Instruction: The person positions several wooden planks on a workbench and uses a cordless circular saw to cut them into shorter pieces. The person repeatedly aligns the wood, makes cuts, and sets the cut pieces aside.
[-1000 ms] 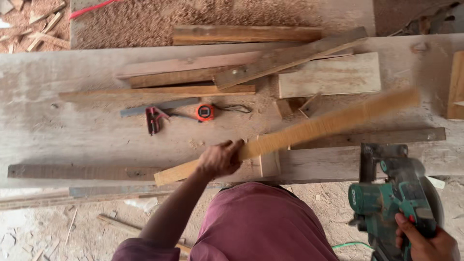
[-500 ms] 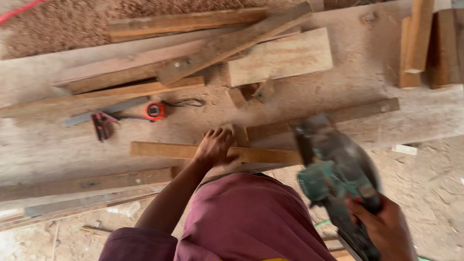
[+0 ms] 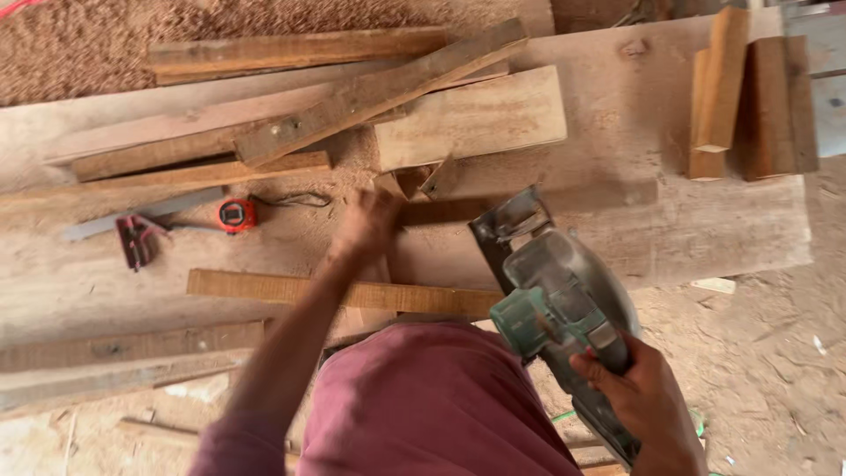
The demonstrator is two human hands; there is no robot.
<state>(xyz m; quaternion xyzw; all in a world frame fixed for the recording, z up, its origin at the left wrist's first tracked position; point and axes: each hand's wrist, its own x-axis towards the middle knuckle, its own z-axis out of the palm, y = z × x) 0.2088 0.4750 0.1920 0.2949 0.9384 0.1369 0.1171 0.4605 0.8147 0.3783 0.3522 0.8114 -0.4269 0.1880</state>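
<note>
Green and grey, the circular saw (image 3: 564, 300) is clamped by its handle in the right hand (image 3: 648, 401), held at the near edge of the tabletop (image 3: 705, 238) over one end of the long wood strip (image 3: 264, 287). The left hand (image 3: 368, 225) hovers blurred beyond that strip — whether its fingers are apart or together I cannot tell. Farther left of the strip lie a red tape measure (image 3: 236, 214) and a square (image 3: 137, 231). Risk, as I judge it: the strip looks unclamped, so a bite from the blade could kick it — and that left hand sits close.
</note>
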